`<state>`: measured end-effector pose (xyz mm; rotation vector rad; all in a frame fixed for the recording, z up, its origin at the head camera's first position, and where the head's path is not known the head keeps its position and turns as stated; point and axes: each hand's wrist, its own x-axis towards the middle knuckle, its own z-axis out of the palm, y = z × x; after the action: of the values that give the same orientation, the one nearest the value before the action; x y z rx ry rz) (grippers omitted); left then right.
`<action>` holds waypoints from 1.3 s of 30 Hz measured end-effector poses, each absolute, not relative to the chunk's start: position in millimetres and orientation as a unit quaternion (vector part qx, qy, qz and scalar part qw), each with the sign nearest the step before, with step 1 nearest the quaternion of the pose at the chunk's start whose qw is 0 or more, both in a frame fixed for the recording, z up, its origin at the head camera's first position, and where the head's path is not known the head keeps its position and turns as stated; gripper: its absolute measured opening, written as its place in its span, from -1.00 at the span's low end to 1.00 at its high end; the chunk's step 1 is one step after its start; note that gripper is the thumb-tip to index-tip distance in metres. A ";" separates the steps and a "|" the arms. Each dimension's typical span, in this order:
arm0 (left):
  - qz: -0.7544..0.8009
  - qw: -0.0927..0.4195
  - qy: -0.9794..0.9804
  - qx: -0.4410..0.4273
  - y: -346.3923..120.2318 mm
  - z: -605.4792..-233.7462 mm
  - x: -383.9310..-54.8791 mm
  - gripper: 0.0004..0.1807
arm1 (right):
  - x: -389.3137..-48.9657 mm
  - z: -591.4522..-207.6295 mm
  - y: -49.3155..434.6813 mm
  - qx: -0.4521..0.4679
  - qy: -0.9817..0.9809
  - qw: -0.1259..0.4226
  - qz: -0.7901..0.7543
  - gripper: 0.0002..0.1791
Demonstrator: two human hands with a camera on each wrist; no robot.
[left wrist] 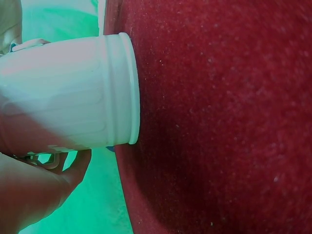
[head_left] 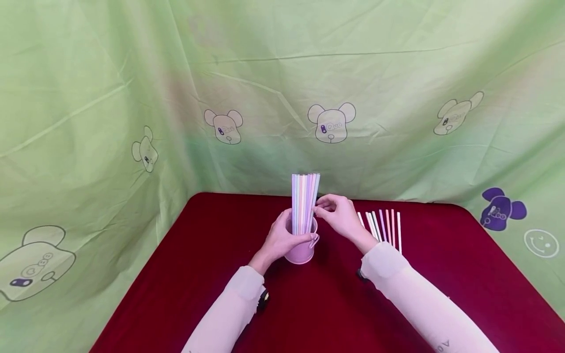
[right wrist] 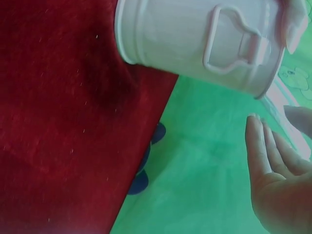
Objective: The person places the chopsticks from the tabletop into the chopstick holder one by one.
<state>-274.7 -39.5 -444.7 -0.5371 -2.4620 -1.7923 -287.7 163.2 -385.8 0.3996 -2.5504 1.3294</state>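
A pink bucket point(head_left: 300, 253) with small side handles stands on the red cloth, filled with an upright bundle of pastel straws point(head_left: 303, 198). My left hand point(head_left: 282, 236) grips the bucket's left side near the rim, its thumb across the front. At the bundle's right edge is my right hand point(head_left: 339, 214), thumb and fingertips right beside the outermost straws. The right wrist view shows that hand's fingers point(right wrist: 261, 146) fairly straight and the thumb apart from them, with pale straws behind. In the left wrist view the bucket point(left wrist: 63, 92) looks white.
Several loose straws point(head_left: 383, 225) lie side by side on the red-covered table point(head_left: 212, 245), partly behind my right forearm. A green curtain point(head_left: 265, 88) printed with bear heads surrounds the table at the back and sides.
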 end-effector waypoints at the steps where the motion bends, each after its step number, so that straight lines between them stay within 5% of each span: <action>1: -0.579 0.023 -0.796 -0.173 -39.4 -445.1 -274.9 -0.08 | -287.5 -385.2 165.8 0.135 -0.873 0.118 0.453 -0.76; 14: -0.580 0.017 -0.797 -0.168 -38.8 -443.2 -275.7 -0.07 | -293.8 -377.7 220.5 0.113 -0.913 0.146 0.363 -0.75; 39: -0.586 0.012 -0.794 -0.164 -39.9 -443.8 -272.6 -0.09 | -279.4 -451.9 370.3 -0.001 -0.963 0.100 0.250 -0.73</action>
<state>-272.6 -39.9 -443.8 -0.5120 -2.4746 -1.8257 -279.4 370.3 -451.9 -0.0040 -2.8467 0.7383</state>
